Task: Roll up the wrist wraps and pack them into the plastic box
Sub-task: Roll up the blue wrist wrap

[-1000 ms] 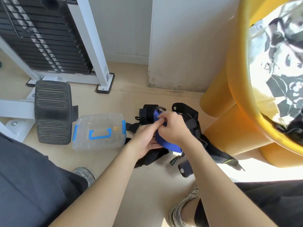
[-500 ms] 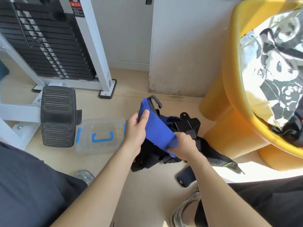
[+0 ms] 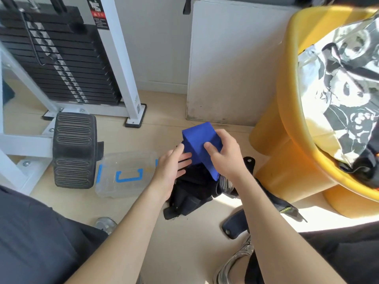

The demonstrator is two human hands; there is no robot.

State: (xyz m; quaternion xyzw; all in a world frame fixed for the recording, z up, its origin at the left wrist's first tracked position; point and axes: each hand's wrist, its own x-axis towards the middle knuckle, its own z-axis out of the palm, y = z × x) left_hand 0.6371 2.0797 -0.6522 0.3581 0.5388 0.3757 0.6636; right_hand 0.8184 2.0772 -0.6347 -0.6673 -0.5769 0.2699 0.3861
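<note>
Holding a folded blue wrist wrap (image 3: 200,143) above the floor, the right hand (image 3: 224,155) clamps it with the thumb on the near face and the fingers curled over the far right side. The left hand (image 3: 171,170) meets it from the left, fingers extended and pressed against the wrap's lower left edge, a loose, partly spread touch more than a full clasp. The wrap forms a blocky fold whose long axis runs from the far upper left down toward the lower right, with a flat tail dropping under the right hand.

Directly beneath the hands lies a heap of black straps (image 3: 191,193) on the pale floor (image 3: 184,242); 1 strap end (image 3: 287,210) carries a small yellow-green label, too small to read. Just left of the heap sits the clear plastic box (image 3: 126,175), lid on, with blue latches and a blue handle, lying flat with its long side running left to right.

Left of the box is a black ribbed foot pad (image 3: 73,149), and behind it a weight machine (image 3: 59,56) with a white frame. A red and black sticker on the frame has writing that is unreadable. On the right stands a yellow tub (image 3: 287,124) holding a panda-print cloth (image 3: 344,83).
</note>
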